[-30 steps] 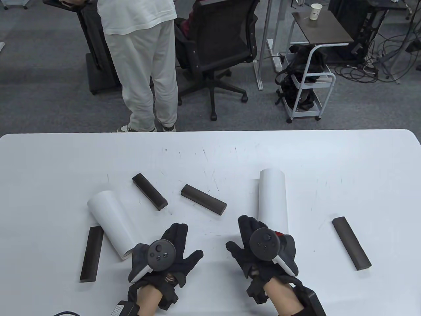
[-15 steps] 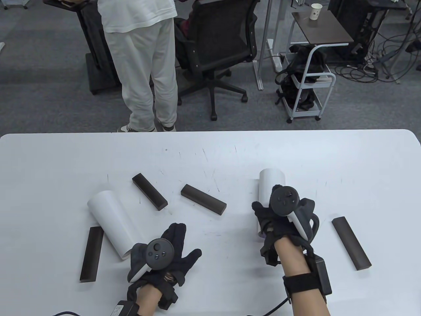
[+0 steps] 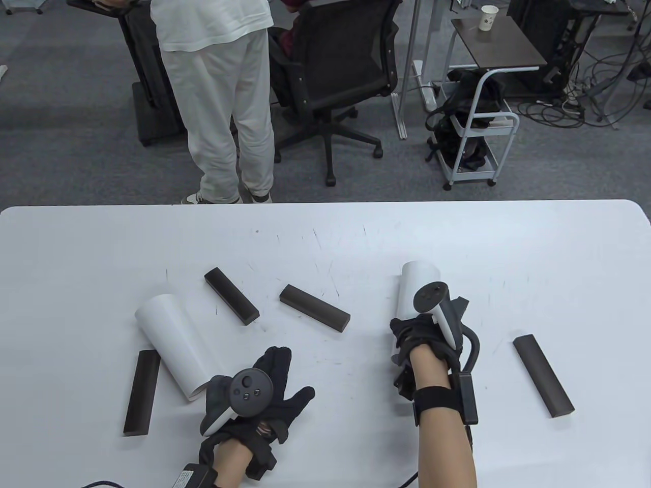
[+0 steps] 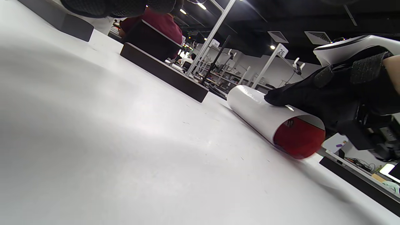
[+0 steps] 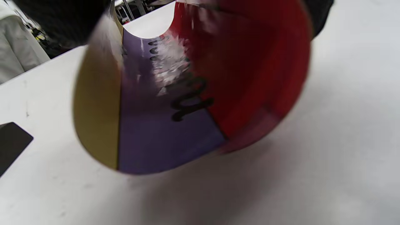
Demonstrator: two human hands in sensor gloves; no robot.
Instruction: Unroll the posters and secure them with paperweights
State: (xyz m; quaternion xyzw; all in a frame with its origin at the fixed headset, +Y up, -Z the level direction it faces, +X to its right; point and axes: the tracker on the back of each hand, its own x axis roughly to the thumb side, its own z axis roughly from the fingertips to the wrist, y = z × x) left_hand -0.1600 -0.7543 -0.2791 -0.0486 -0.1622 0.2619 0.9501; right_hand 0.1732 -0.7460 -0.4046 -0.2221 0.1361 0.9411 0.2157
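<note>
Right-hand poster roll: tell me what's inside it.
Looking down the right poster roll, its printed inner face shows: a yellow band, a purple band with blurred black lettering, and a red area. The right hand grips it; the rest stays curled out of sight.

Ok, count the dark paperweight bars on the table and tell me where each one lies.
4. One bar lies far left beside the left roll; one sits left of centre; one at centre; one far right, apart from the right hand. None seems hidden.
</note>
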